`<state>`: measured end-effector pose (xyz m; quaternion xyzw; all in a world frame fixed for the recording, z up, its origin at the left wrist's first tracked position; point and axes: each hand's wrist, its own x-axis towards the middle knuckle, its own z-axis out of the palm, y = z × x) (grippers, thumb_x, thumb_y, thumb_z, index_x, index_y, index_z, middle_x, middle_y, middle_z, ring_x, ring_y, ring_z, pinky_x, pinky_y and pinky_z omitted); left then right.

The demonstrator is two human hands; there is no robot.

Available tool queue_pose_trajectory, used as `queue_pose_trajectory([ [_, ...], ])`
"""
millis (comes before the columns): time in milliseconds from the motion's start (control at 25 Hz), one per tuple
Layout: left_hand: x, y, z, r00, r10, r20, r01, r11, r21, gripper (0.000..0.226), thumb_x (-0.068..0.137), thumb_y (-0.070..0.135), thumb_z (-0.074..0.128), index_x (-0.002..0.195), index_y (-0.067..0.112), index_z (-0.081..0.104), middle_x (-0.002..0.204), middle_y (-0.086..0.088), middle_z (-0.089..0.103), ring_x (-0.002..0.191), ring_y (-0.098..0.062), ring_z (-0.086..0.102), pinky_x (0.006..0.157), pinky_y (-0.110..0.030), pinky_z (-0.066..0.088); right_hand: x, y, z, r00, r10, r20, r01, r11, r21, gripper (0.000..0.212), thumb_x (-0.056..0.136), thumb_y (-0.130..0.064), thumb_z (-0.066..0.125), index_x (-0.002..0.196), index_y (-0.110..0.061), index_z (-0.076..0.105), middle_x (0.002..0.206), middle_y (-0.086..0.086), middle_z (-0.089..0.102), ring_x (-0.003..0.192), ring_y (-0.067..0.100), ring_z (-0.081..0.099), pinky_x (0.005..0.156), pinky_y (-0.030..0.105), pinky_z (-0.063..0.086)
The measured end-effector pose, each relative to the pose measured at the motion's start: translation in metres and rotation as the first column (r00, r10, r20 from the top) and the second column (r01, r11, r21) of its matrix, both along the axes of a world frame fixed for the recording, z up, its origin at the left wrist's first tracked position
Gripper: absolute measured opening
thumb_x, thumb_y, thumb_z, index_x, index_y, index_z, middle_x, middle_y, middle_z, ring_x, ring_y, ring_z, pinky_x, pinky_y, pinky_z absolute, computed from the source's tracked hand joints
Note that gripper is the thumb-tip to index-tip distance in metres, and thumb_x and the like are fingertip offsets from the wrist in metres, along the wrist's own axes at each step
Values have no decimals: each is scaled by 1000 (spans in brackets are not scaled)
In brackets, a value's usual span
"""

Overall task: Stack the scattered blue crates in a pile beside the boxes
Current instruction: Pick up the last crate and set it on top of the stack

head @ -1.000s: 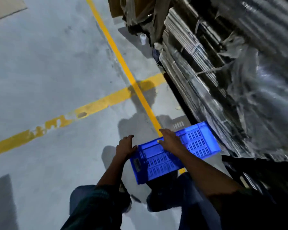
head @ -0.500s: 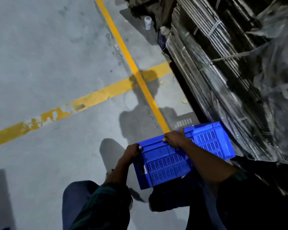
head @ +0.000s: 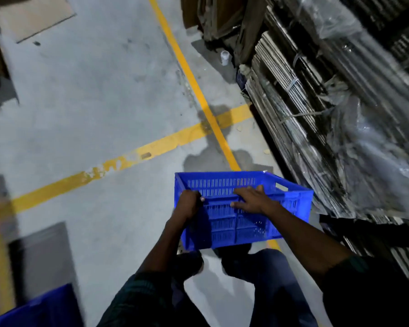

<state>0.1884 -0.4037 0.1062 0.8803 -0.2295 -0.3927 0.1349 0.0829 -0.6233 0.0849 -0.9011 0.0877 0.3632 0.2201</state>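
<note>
A blue slotted plastic crate (head: 241, 223) hangs above the grey floor in front of my legs, its open top tilted away from me. My left hand (head: 189, 204) is closed on its near left rim. On the near rim further right rests my right hand (head: 252, 199), fingers curled over the edge. The corner of a second blue crate (head: 37, 309) shows at the bottom left edge, blurred. Flattened cardboard boxes (head: 300, 95) in bundles wrapped in plastic film are stacked along the right.
Yellow floor lines (head: 151, 147) cross just beyond the crate. A small white cup (head: 224, 57) stands on the floor by the bundles. A cardboard sheet (head: 38, 17) lies at the far left. A grey panel (head: 40, 258) sits at the lower left.
The crate has turned from lying slanted to squarer in front of me, with its inside now showing. The view has swung left and back, bringing the second crate's corner into sight.
</note>
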Motion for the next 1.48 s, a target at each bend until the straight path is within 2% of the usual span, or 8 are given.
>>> queue_pose_trajectory([
  [280, -4, 81, 140, 996, 42, 80, -28, 986, -164, 37, 103, 26, 54, 92, -7, 68, 96, -27, 68, 96, -36, 64, 85, -42, 48, 4, 76, 109, 976, 91, 199, -115, 987, 111, 51, 88, -52, 62, 105, -4, 58, 107, 15, 61, 101, 29, 59, 75, 34, 33],
  [400, -3, 113, 188, 929, 364, 66, -302, 849, -433, 32, 100, 27, 59, 91, -2, 70, 91, -18, 69, 84, -31, 64, 79, -39, 50, 7, 103, 142, 961, 30, 273, -76, 985, 157, 33, 90, -36, 68, 93, -7, 54, 95, 14, 57, 89, 28, 57, 69, 34, 33],
  [520, 13, 143, 217, 710, 688, 147, -510, 648, -566, 27, 98, 32, 60, 101, 7, 69, 100, -8, 69, 95, -25, 64, 86, -35, 48, 11, 131, 167, 941, 5, 337, -61, 986, 156, 30, 88, -32, 69, 93, -8, 53, 93, 10, 57, 87, 30, 58, 70, 39, 40],
  [640, 30, 172, 227, 572, 798, 189, -717, 598, -357, 52, 94, 49, 60, 123, 5, 60, 119, -16, 65, 114, -35, 61, 96, -39, 49, 9, 158, 182, 900, -14, 436, -50, 989, 136, 29, 86, -31, 70, 100, -10, 57, 98, 9, 63, 91, 30, 61, 69, 37, 42],
  [800, 27, 208, 227, 439, 894, -95, -896, 427, -122, 67, 85, 55, 69, 118, -4, 61, 120, -23, 68, 110, -38, 67, 87, -40, 53, -2, 191, 198, 819, 10, 574, -89, 990, 109, 25, 84, -31, 72, 97, -13, 60, 89, 6, 65, 83, 30, 63, 61, 29, 33],
  [960, 8, 225, 236, 330, 932, -152, -942, 313, -123, 29, 78, 31, 74, 77, 5, 61, 87, -17, 70, 71, -27, 64, 65, -34, 49, -21, 202, 206, 795, 49, 604, -134, 986, 97, 24, 82, -29, 73, 96, -12, 64, 88, 6, 67, 84, 30, 66, 62, 28, 33],
  [1120, -34, 208, 259, 299, 932, -204, -950, 271, -153, 22, 69, 24, 66, 83, 8, 60, 82, -9, 60, 74, -23, 59, 65, -33, 44, -46, 191, 209, 826, 88, 557, -182, 977, 116, 28, 77, -36, 76, 93, -16, 64, 91, 4, 68, 89, 27, 65, 66, 32, 39],
  [1480, -134, 152, 296, 97, 994, 59, -965, 108, -240, 55, 73, 15, 69, 125, 6, 53, 127, -22, 58, 128, -40, 50, 110, -41, 41, -115, 183, 205, 916, 213, 340, -339, 864, 372, 39, 72, -37, 85, 93, -8, 72, 84, 6, 66, 80, 21, 62, 67, 26, 39],
])
